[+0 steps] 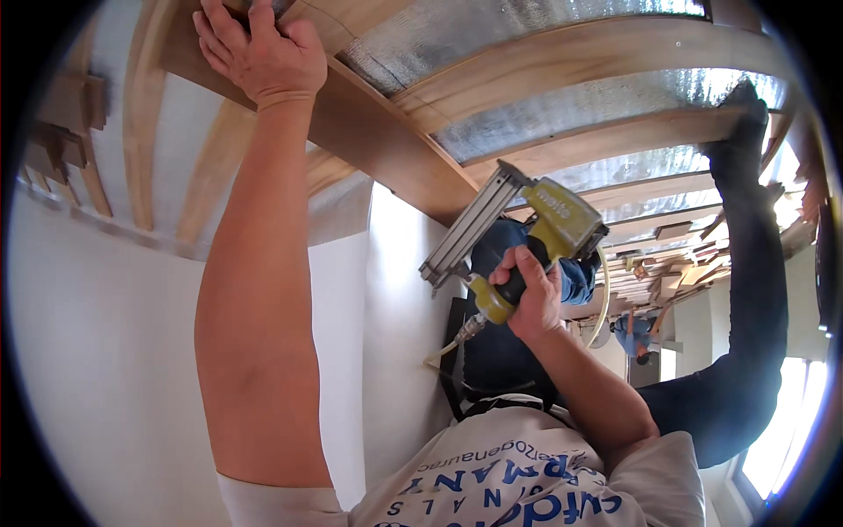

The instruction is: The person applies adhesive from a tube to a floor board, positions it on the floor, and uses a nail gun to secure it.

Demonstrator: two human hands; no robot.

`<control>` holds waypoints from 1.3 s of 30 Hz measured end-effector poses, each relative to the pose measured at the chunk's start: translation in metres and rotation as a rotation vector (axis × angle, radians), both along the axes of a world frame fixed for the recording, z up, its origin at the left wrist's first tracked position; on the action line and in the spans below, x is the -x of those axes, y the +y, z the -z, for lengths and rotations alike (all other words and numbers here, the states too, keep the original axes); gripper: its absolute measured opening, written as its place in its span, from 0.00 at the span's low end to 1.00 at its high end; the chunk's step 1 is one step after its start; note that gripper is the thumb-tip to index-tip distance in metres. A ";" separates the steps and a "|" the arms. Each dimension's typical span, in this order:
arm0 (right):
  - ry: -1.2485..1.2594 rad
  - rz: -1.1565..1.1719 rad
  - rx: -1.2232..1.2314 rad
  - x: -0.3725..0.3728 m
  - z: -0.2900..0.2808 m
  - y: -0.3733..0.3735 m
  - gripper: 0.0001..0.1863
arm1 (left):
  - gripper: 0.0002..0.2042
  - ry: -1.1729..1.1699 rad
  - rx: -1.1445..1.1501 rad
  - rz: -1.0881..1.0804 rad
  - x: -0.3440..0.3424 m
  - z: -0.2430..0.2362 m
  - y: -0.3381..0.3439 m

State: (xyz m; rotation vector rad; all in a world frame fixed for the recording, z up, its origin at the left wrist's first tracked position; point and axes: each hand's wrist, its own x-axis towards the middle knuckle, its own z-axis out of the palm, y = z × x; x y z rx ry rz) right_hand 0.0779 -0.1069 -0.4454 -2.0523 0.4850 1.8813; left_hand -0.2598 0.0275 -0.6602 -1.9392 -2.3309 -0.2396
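My left arm reaches up to the top left, where my left hand (263,61) grips the edge of a long brown wooden board (386,132). Its fingers are bent and spread over the wood, with some fingertips cut off by the picture's edge. In my right hand (537,299) is a yellow-green and black nail gun (562,220), held by its handle near the middle. The gun's grey magazine (474,227) slants to the left, apart from the board. A pale air hose (443,350) runs from the metal fitting at its handle.
Wooden joists (597,66) cross silvery foil sheeting (562,119). My dark-trousered leg (755,272) stretches along the right, its foot by the joists. A white wall (97,351) stands at left. Timber offcuts (676,272) and another person in blue (634,334) are farther off at right.
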 end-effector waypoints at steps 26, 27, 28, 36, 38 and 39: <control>0.080 -0.096 -0.001 0.003 0.027 -0.030 0.21 | 0.24 0.026 -0.047 0.059 -0.002 0.007 -0.006; 0.069 -0.108 0.021 0.006 0.026 -0.028 0.20 | 0.24 0.039 -0.044 0.058 -0.002 0.006 -0.007; 0.058 -0.120 0.044 0.007 0.026 -0.027 0.19 | 0.24 0.050 -0.041 0.057 -0.002 0.007 -0.008; 0.033 -0.145 0.087 0.008 0.022 -0.030 0.19 | 0.24 0.030 -0.052 0.055 -0.002 0.005 -0.007; 0.043 -0.113 0.087 0.007 0.023 -0.027 0.19 | 0.24 0.036 -0.053 0.052 0.000 0.005 -0.007; 0.052 -0.103 0.074 0.006 0.024 -0.028 0.20 | 0.24 0.034 -0.052 0.053 0.000 0.005 -0.007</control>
